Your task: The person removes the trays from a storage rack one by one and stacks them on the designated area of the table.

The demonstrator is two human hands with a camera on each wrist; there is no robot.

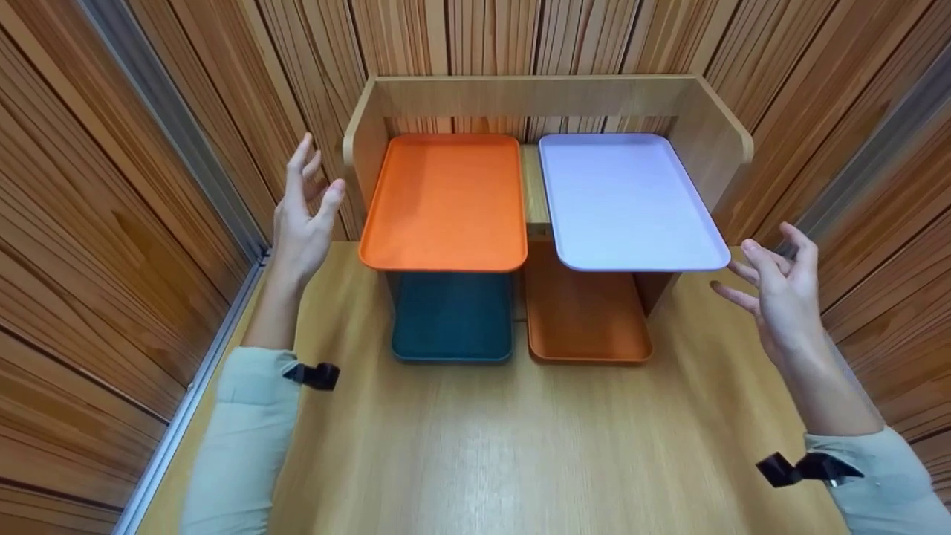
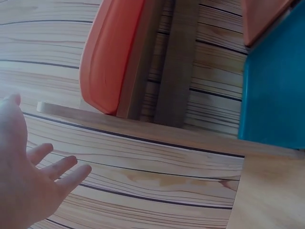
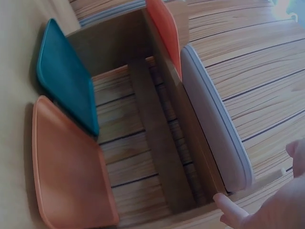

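My left hand (image 1: 301,227) is raised to the left of the wooden shelf, fingers spread and holding nothing. The closest tray to it is the orange tray (image 1: 446,204), lying flat on the upper board. To the right of the shelf hovers my right hand (image 1: 791,301), its fingers loosely bent around nothing. Its fingertips come near the front right corner of the lavender tray (image 1: 631,204); whether they touch is unclear. Below, a dark teal tray (image 1: 453,319) and a brown-orange tray (image 1: 587,319) lie side by side on the tabletop, their rear parts hidden in the head view.
The wooden shelf (image 1: 535,96) has raised sides and a back rail. Both upper trays jut past its front edge. A wood-grain table (image 1: 475,446) spreads in front, with plank-patterned walls (image 1: 134,223) close on both sides. Each sleeve carries a small black wrist device (image 1: 316,376).
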